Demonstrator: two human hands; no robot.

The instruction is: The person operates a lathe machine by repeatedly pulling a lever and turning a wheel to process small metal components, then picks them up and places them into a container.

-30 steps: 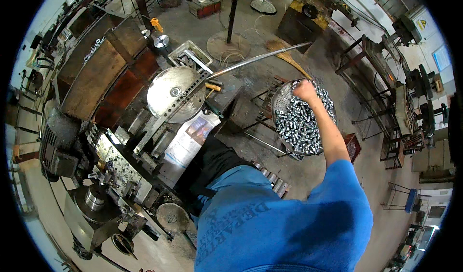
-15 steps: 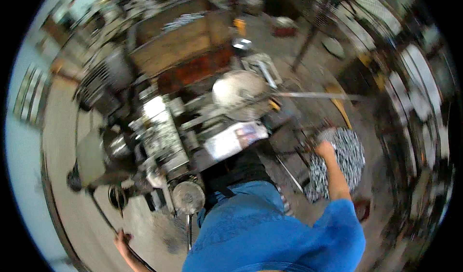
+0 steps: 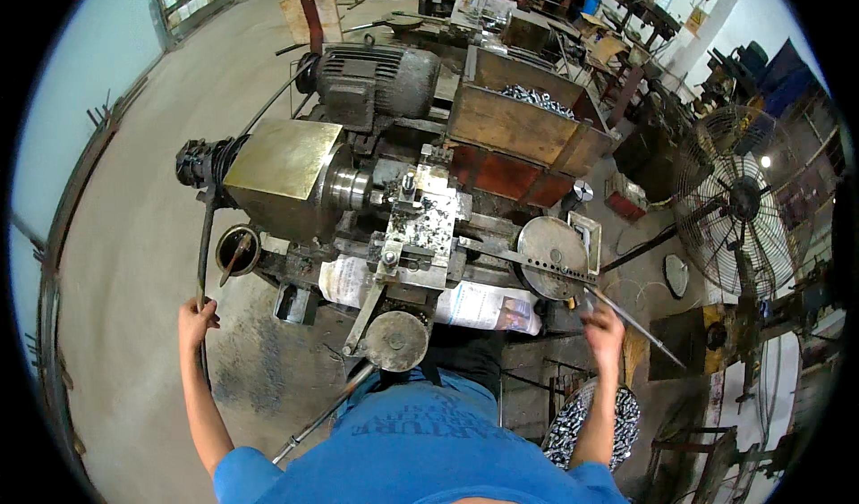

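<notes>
My left hand [image 3: 196, 323] is closed around a long dark lever [image 3: 205, 254] that hangs from the left end of a small lathe-like machine. My right hand [image 3: 603, 332] is raised at the machine's right side, close to a round metal disc [image 3: 553, 246] and a thin metal rod [image 3: 640, 330]. Its fingers are curled together in a pinch; what lies between them is too small to make out. At the machine's middle sits a metal slide [image 3: 420, 236] strewn with chips, facing a shiny round spindle [image 3: 351, 188]. Below my right forearm is a heap of small metal pieces [image 3: 565, 428].
Behind the machine stand a grey motor [image 3: 376, 84] and a wooden box [image 3: 510, 119] with metal pieces in it. A standing fan [image 3: 743, 200] is at the right. A second disc [image 3: 396, 341] on an arm is near my waist. A cup with a brush [image 3: 238, 252] hangs at left.
The view has swung, so the machine sits farther right and upright. My right hand has left the heap of metal pieces and risen beside the disc. My left hand stays on the lever.
</notes>
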